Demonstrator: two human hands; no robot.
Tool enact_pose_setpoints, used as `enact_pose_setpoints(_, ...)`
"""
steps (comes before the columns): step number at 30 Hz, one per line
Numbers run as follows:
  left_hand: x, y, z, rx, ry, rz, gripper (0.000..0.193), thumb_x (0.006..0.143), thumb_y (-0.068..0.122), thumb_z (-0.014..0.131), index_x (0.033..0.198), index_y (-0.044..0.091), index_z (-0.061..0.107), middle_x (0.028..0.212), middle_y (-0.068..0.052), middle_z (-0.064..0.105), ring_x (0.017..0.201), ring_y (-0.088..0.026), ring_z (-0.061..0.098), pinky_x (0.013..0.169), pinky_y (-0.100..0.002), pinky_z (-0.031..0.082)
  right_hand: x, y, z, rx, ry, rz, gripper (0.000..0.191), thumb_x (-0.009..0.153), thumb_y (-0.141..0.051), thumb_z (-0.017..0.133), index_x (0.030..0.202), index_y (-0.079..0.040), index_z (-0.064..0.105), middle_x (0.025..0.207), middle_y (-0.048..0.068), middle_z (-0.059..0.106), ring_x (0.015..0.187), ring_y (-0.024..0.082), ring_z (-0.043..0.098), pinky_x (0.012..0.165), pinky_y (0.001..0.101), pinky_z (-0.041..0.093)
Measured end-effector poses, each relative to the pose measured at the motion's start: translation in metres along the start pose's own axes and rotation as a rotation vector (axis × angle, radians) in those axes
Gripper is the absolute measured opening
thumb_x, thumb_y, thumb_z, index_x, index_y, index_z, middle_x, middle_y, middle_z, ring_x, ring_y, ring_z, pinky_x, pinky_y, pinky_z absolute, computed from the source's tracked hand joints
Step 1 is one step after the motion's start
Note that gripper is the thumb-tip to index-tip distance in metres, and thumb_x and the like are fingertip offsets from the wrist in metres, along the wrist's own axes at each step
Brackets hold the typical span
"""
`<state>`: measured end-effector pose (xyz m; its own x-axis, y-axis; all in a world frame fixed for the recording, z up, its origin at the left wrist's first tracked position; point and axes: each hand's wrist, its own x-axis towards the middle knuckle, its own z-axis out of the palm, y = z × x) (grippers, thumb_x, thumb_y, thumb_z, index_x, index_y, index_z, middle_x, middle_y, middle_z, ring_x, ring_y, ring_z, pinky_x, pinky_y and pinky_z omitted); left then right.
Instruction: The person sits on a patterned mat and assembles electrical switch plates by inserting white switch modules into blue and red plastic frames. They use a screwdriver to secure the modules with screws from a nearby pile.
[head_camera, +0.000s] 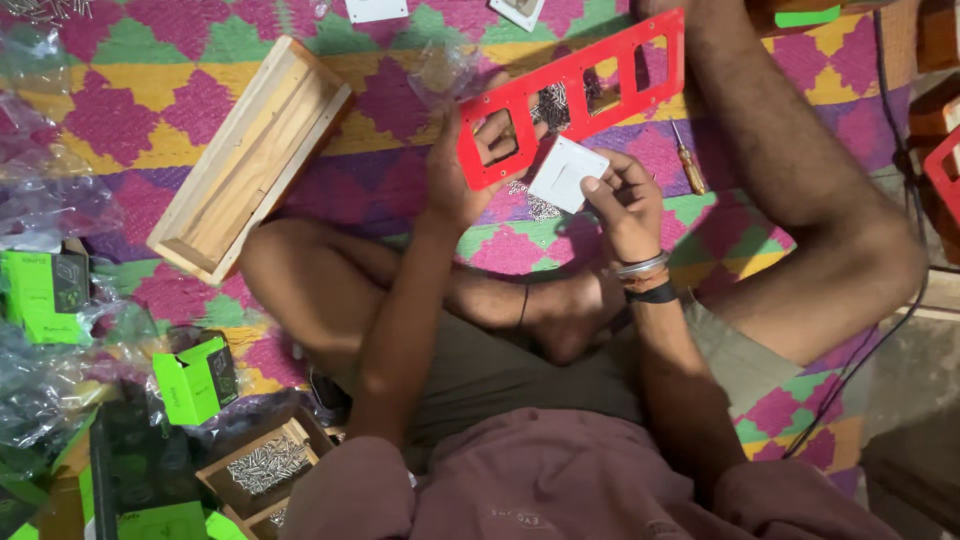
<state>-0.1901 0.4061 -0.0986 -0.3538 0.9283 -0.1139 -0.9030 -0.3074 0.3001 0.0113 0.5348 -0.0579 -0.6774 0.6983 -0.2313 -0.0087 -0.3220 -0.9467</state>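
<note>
I sit cross-legged on a patterned mat. My left hand (468, 165) grips the near end of a long red plastic frame (580, 85) with several rectangular cut-outs, fingers through the end opening. My right hand (622, 205) holds a small white square switch module (566, 173) just below the frame's near end. The frame slants up to the right above the mat.
A long open wooden box (255, 155) lies at the left. A screwdriver (688, 165) rests on the mat at the right. Green cartons (195, 380) and clear plastic wrappers (45, 200) fill the left side. A small wooden tray of screws (262, 465) sits near my left knee. A black cable (895, 150) runs along the right.
</note>
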Motion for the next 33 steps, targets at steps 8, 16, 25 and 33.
enact_pose_setpoints(8,-0.004,0.009,0.007,0.002,-0.010,0.040,0.074,0.105,0.061,0.042,0.164,0.017,0.031,0.160,-0.017,0.046,0.144,-0.044,0.049,0.121,-0.067,0.035,0.004,0.003,-0.005,-0.099,0.021,0.080,0.033,0.095,-0.002,0.068,0.127,-0.001,0.062,0.105,0.004,0.071,0.087,0.010,0.067,0.071,0.0235,0.055)
enact_pose_setpoints(16,-0.016,0.058,-0.016,-0.297,0.147,0.463,0.072,0.106,0.057,0.052,0.157,0.007,0.043,0.154,-0.015,0.053,0.143,-0.039,0.050,0.124,-0.073,0.038,0.033,-0.007,0.007,-0.312,0.158,0.187,0.031,0.096,-0.001,0.069,0.127,-0.001,0.063,0.095,0.012,0.067,0.069,0.016,0.060,0.054,0.0278,0.048)
enact_pose_setpoints(25,-0.045,0.085,0.002,-0.292,0.037,0.697,0.074,0.097,0.062,0.058,0.150,0.010,0.051,0.148,-0.012,0.057,0.141,-0.038,0.052,0.122,-0.069,0.038,0.158,-0.044,0.068,0.428,0.240,0.067,0.036,0.095,0.011,0.056,0.129,0.006,0.047,0.120,0.025,0.064,0.104,0.034,0.070,0.086,0.0384,0.064)
enact_pose_setpoints(33,-0.030,0.075,-0.004,-0.313,0.021,0.639,0.065,0.101,0.056,0.058,0.149,0.012,0.051,0.156,-0.010,0.050,0.147,-0.037,0.044,0.124,-0.070,0.031,0.185,-0.047,0.137,-1.443,0.060,-0.982,0.072,0.064,-0.031,0.091,0.117,0.002,0.056,0.109,0.033,0.066,0.088,0.045,0.065,0.078,0.0490,0.057)
